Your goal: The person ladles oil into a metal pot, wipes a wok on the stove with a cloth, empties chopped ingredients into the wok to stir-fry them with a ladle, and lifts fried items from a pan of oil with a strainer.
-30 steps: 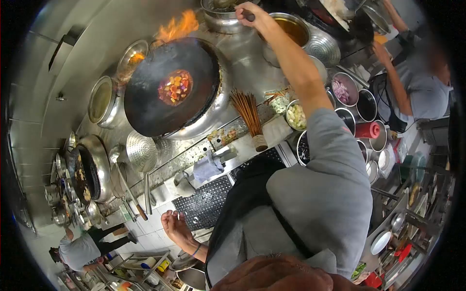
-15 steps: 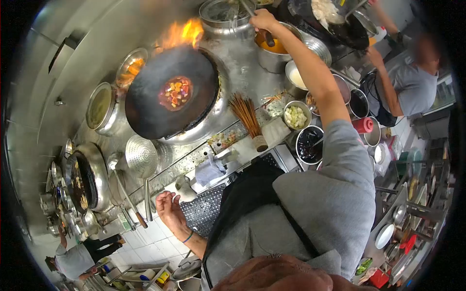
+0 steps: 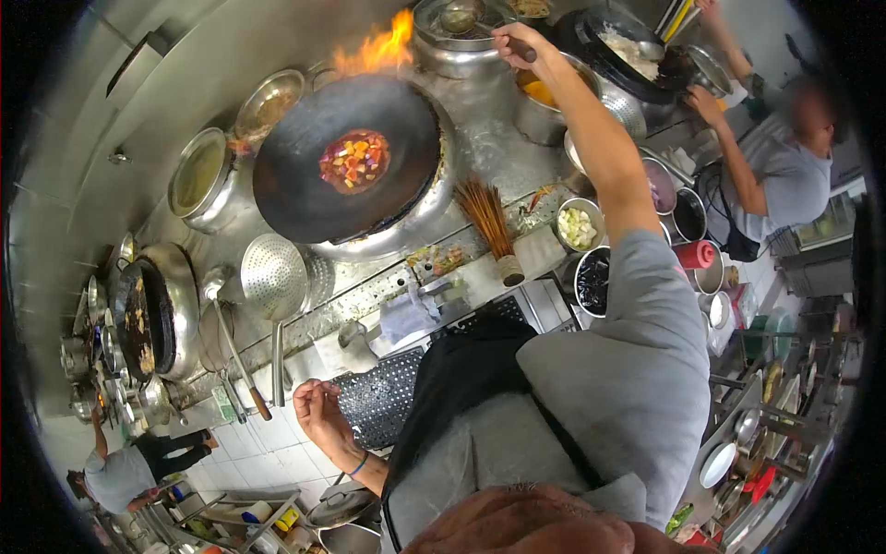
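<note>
My right hand (image 3: 526,48) is closed round the brown handle of a ladle (image 3: 460,16). The ladle's bowl is over a round steel pot (image 3: 452,63) at the back of the range. Down at the lower left, my left hand (image 3: 323,420) hangs near a perforated black mat (image 3: 380,411), its fingers loosely curled and nothing visible in them. A large black wok (image 3: 286,175) sits tilted on the burner, with diced red and orange food in sauce (image 3: 354,161) at its centre. Flames (image 3: 380,46) rise behind its far rim.
A perforated skimmer (image 3: 274,275) and another ladle (image 3: 231,342) lie left of centre. A bamboo brush (image 3: 489,226) rests by the wok. Bowls of chopped vegetables (image 3: 579,226) and dark sauce (image 3: 592,282) stand under my right arm. A co-worker (image 3: 780,175) handles another wok at right.
The ladle in my right hand has moved so its bowl now shows over the pot. The whole view has shifted slightly. The co-worker's wok at right has lowered toward its burner.
</note>
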{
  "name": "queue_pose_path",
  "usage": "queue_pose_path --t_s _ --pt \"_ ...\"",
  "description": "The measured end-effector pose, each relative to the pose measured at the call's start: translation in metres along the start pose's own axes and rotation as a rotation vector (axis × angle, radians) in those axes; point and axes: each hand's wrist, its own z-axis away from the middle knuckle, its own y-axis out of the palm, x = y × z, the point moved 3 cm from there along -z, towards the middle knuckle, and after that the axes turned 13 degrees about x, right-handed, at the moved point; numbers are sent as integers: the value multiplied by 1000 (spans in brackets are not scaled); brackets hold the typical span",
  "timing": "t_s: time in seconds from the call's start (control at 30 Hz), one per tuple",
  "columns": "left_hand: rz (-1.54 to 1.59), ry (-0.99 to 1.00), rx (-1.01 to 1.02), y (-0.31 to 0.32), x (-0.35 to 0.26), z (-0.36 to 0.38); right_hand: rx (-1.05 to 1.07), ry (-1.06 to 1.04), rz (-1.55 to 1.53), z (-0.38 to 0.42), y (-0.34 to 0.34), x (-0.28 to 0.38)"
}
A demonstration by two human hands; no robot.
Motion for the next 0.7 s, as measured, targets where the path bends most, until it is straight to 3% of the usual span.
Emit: queue_pose_path --t_s 0.13,0.27,0.37,0.43,0.47,0.53,0.7 --pt "39 -47 33 9 0 -28 31 115 -221 72 17 39" --pt "93 -106 294 34 18 -72 -7 193 -149 169 45 73" --pt "96 -184 526 74 27 -93 8 145 -76 228 30 77" --pt "108 -226 660 108 32 -97 152 216 -368 273 30 72" --pt "120 -247 747 123 36 -98 46 233 -331 292 22 72" --pt "99 -252 930 150 46 -98 -145 173 -203 333 71 82" --pt "-14 -213 1258 211 61 -84 -413 268 -64 402 60 64"
